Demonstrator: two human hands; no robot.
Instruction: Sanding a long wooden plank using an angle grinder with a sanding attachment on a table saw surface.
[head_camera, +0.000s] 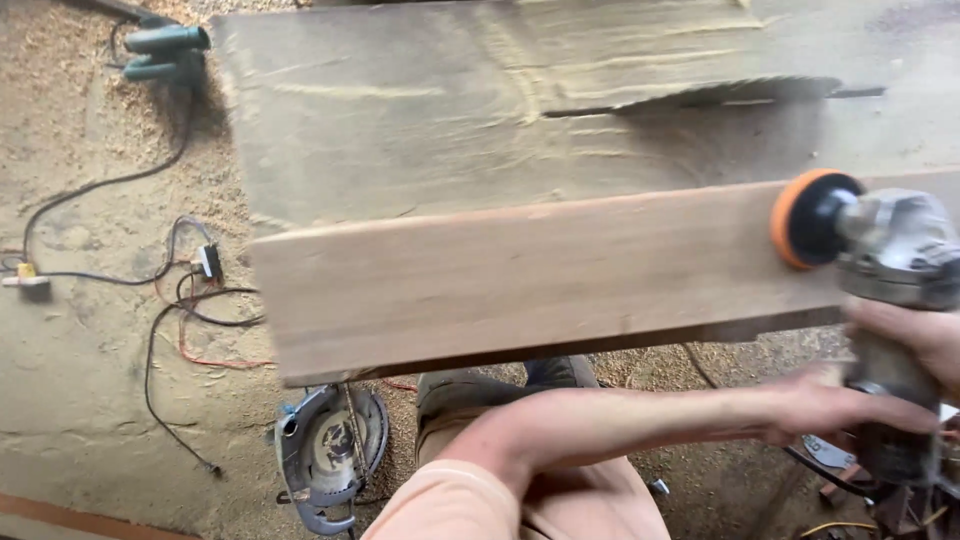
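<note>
No packages, labels, signs or screens are visible.

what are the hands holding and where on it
Both hands hold an angle grinder with an orange sanding disc. The left hand wraps its rear body; the right hand seems to grip just behind the head, partly out of frame.

Your single head camera looks steeply down from close above onto the plank (540, 280), workbench (400, 110) and sawdust-strewn floor (80, 400).
</note>
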